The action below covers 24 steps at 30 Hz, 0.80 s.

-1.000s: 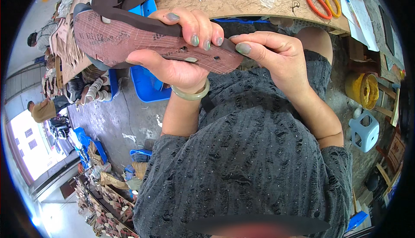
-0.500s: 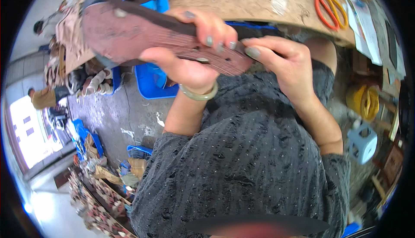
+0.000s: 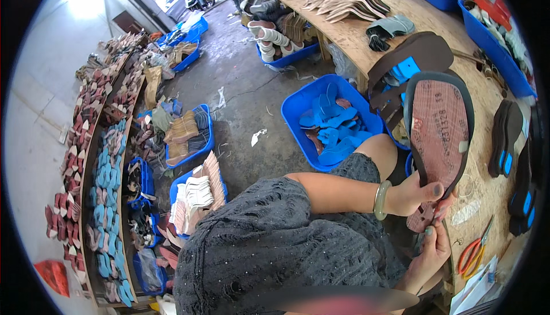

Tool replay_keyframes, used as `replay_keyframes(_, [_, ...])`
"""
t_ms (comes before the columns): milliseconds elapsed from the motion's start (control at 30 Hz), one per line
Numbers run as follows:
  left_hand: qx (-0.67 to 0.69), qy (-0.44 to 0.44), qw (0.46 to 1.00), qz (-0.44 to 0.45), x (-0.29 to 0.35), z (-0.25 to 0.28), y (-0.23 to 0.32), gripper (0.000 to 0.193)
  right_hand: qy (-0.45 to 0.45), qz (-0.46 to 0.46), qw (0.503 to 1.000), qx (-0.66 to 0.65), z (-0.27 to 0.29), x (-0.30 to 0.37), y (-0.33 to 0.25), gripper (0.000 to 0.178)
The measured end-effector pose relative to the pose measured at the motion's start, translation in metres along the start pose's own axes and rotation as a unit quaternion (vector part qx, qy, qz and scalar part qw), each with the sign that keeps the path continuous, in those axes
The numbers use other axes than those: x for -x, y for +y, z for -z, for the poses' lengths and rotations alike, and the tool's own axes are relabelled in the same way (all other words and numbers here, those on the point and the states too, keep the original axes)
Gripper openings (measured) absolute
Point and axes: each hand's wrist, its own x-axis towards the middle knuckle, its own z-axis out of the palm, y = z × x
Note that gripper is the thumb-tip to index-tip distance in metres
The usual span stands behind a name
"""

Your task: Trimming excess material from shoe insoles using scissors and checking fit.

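My left hand (image 3: 415, 196), a pale bangle at its wrist, grips a shoe insole (image 3: 440, 126) near its narrow heel end. The insole has a reddish-brown board face with printed marks and a dark rim, and its wide toe end points away from me. My right hand (image 3: 432, 253) is closed at the heel end, fingertips pinched against its edge. What exactly lies between those fingertips is too small to make out. Dark brown insole pieces (image 3: 421, 51) with blue patches lie just beyond on the table.
Scissors (image 3: 472, 258) with red and yellow handles lie on the wooden table (image 3: 344, 34). More dark insoles (image 3: 505, 137) rest at the right. A blue basin (image 3: 289, 123) of blue pieces stands on the floor. Racks (image 3: 86, 200) of shoe parts line the left wall.
The view has swung left, bringing the racks and floor bins into sight. The insole, held sideways before, now stands toe-end up in the picture. Both hands remain at its heel end.
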Motion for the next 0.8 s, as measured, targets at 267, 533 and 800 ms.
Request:
replay_keyframes(267, [-0.144, -0.108, 0.983, -0.024, -0.003, 0.030, -0.041, 0.066, -0.037, 0.053, 0.995, 0.074, 0.040, -0.025, -0.015, 0.019])
replay_keyframes(533, [-0.567, -0.265, 0.778, -0.055, 0.021, 0.006, 0.014, 0.035, -0.120, 0.264, 0.847, 0.446, 0.037, -0.033, -0.046, 0.011])
replay_keyframes(800, [-0.530, -0.415, 0.722, 0.159, -0.047, 0.050, 0.005, 0.050, -0.217, 0.169, 0.883, 0.381, -0.022, -0.069, -0.066, 0.018])
